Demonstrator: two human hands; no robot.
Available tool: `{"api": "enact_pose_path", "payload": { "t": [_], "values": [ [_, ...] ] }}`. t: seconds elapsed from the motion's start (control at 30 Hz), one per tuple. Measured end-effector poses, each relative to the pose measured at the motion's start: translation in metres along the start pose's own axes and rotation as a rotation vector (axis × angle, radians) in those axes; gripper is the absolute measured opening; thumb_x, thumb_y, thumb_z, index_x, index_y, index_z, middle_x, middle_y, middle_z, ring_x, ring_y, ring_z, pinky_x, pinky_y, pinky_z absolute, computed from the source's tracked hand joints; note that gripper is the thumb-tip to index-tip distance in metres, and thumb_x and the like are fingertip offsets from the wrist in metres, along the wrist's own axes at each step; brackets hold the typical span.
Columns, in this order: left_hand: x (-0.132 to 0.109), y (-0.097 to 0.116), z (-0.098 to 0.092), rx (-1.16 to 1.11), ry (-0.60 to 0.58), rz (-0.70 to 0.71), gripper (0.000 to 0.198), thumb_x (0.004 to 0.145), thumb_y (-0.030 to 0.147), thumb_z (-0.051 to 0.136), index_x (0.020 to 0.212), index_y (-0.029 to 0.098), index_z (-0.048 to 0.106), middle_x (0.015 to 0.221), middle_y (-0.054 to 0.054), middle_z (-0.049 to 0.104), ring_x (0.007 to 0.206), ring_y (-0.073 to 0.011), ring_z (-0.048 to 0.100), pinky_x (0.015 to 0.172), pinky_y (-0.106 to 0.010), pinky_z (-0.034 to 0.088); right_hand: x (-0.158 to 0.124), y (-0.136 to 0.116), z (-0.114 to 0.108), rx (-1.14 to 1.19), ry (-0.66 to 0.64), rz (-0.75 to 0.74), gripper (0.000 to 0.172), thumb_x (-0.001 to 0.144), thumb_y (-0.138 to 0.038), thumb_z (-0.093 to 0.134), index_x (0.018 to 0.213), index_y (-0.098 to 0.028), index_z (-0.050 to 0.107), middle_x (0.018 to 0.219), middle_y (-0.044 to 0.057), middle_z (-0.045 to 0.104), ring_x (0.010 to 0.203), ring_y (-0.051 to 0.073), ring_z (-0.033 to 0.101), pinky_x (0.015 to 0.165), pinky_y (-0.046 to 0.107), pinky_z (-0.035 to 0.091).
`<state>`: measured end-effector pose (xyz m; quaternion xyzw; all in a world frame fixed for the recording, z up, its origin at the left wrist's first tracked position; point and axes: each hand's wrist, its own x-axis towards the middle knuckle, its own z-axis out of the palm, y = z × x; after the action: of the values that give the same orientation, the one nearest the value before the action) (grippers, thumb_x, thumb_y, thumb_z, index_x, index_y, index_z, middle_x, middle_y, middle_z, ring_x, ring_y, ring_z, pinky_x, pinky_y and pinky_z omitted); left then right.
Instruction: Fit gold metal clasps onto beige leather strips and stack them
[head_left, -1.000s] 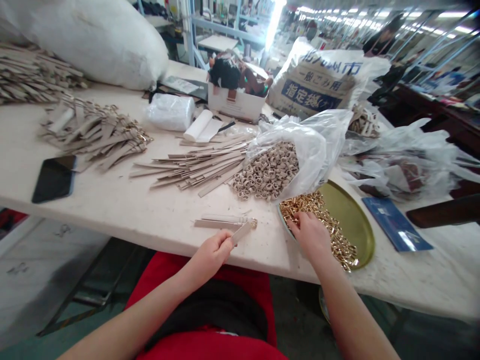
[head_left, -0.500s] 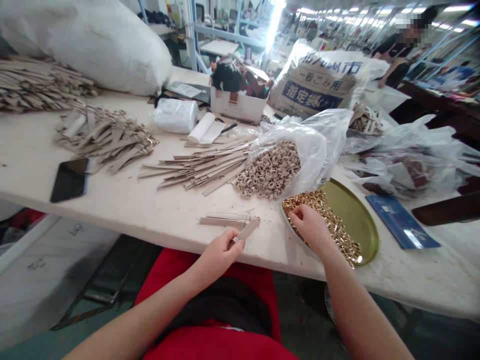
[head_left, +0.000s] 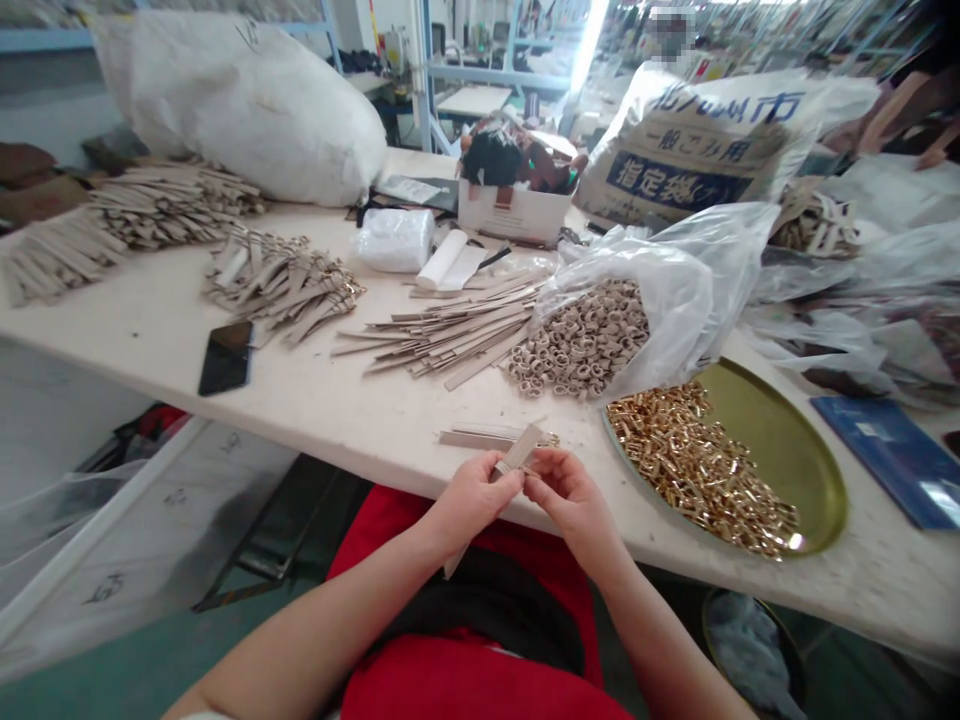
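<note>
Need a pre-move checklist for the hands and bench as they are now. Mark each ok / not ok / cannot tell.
1. Strip gripped by left hand: ok, pinched between thumb and fingers.
2. Right hand at the strip: ok, its fingertips are close beside the left's.
3. Gold fitting in the right fingertips: cannot tell, too small and partly hidden.
4. Gold fittings on the tray: ok, piled on its near and left part.
5. Laid strips fully in view: not ok, the held strip partly covers them.
6. Phone away from both hands: ok, well to their left.
</note>
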<state>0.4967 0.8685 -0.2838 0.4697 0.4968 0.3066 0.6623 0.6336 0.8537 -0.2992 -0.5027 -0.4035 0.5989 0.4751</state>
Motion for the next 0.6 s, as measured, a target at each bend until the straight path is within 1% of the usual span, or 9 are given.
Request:
{"api": "enact_pose_path", "payload": {
  "t": [0.07, 0.13, 0.2, 0.27, 0.33, 0.4, 0.5, 0.53, 0.6],
  "values": [
    [0.001, -0.003, -0.002, -0.003, -0.039, -0.002, 0.028, 0.077, 0.042, 0.048, 0.084, 0.015, 0.049, 0.045, 0.010, 0.031, 0.036, -0.0052, 0.026, 0.038, -0.018, 0.022, 0.001, 0.000, -0.002, -0.024, 0.031, -0.051, 0.024, 0.064, -0.031, 0.070, 0.081, -0.021, 0.058, 0.070, -0.003, 0.057, 0.065, 0.011, 0.051, 0.064, 0.025, 0.042],
    [0.002, -0.006, -0.005, 0.002, -0.066, 0.017, 0.032, 0.081, 0.047, 0.042, 0.085, 0.016, 0.047, 0.046, 0.009, 0.034, 0.036, -0.0058, 0.027, 0.037, -0.018, 0.022, 0.002, -0.001, -0.005, 0.019, 0.071, -0.038, 0.019, 0.065, -0.031, 0.069, 0.078, -0.021, 0.060, 0.069, -0.003, 0.058, 0.063, 0.010, 0.052, 0.063, 0.025, 0.043],
    [0.002, -0.009, -0.009, 0.067, -0.061, 0.056, 0.033, 0.083, 0.047, 0.037, 0.084, 0.016, 0.047, 0.048, 0.008, 0.035, 0.038, -0.0063, 0.028, 0.039, -0.019, 0.023, 0.005, -0.002, -0.007, 0.164, 0.135, 0.029, 0.020, 0.065, -0.030, 0.070, 0.081, -0.022, 0.062, 0.069, -0.003, 0.058, 0.060, 0.009, 0.052, 0.061, 0.025, 0.045],
    [0.001, -0.010, -0.013, 0.190, -0.052, 0.106, 0.029, 0.085, 0.042, 0.037, 0.081, 0.016, 0.048, 0.050, 0.007, 0.035, 0.043, -0.0073, 0.031, 0.043, -0.019, 0.026, 0.009, -0.004, -0.009, 0.337, 0.180, 0.118, 0.024, 0.062, -0.029, 0.073, 0.083, -0.023, 0.063, 0.069, -0.004, 0.058, 0.058, 0.007, 0.052, 0.059, 0.022, 0.047],
    [-0.002, -0.009, -0.017, 0.331, -0.056, 0.158, 0.026, 0.085, 0.037, 0.037, 0.077, 0.016, 0.050, 0.054, 0.005, 0.039, 0.050, -0.0088, 0.037, 0.050, -0.020, 0.030, 0.013, -0.004, -0.009, 0.462, 0.178, 0.205, 0.027, 0.058, -0.027, 0.075, 0.083, -0.023, 0.064, 0.069, -0.004, 0.059, 0.057, 0.006, 0.052, 0.058, 0.019, 0.048],
    [-0.004, -0.005, -0.020, 0.475, -0.063, 0.199, 0.025, 0.085, 0.034, 0.037, 0.074, 0.017, 0.051, 0.059, 0.004, 0.044, 0.057, -0.0107, 0.042, 0.056, -0.021, 0.032, 0.015, -0.002, -0.009, 0.517, 0.151, 0.274, 0.028, 0.058, -0.026, 0.076, 0.083, -0.022, 0.065, 0.069, -0.004, 0.060, 0.056, 0.005, 0.052, 0.057, 0.017, 0.048],
    [-0.004, 0.001, -0.019, 0.597, -0.083, 0.232, 0.023, 0.085, 0.032, 0.037, 0.075, 0.018, 0.054, 0.065, 0.002, 0.051, 0.064, -0.0131, 0.047, 0.062, -0.023, 0.033, 0.010, 0.002, -0.003, 0.491, 0.092, 0.309, 0.026, 0.061, -0.028, 0.074, 0.084, -0.021, 0.065, 0.067, -0.004, 0.059, 0.055, 0.005, 0.051, 0.057, 0.018, 0.048],
    [-0.004, 0.003, -0.018, 0.589, -0.092, 0.237, 0.022, 0.084, 0.031, 0.038, 0.079, 0.018, 0.054, 0.068, 0.001, 0.054, 0.066, -0.0137, 0.048, 0.064, -0.024, 0.034, 0.008, 0.004, 0.000, 0.453, 0.075, 0.288, 0.025, 0.062, -0.029, 0.073, 0.084, -0.021, 0.065, 0.068, -0.004, 0.059, 0.056, 0.006, 0.052, 0.058, 0.019, 0.048],
    [-0.003, 0.004, -0.015, 0.498, -0.097, 0.231, 0.018, 0.083, 0.029, 0.041, 0.087, 0.018, 0.054, 0.077, 0.000, 0.057, 0.071, -0.0141, 0.050, 0.067, -0.024, 0.036, 0.001, 0.007, 0.006, 0.336, 0.071, 0.198, 0.024, 0.064, -0.031, 0.071, 0.084, -0.020, 0.064, 0.071, -0.003, 0.061, 0.060, 0.008, 0.053, 0.061, 0.022, 0.047]
  ]
}}
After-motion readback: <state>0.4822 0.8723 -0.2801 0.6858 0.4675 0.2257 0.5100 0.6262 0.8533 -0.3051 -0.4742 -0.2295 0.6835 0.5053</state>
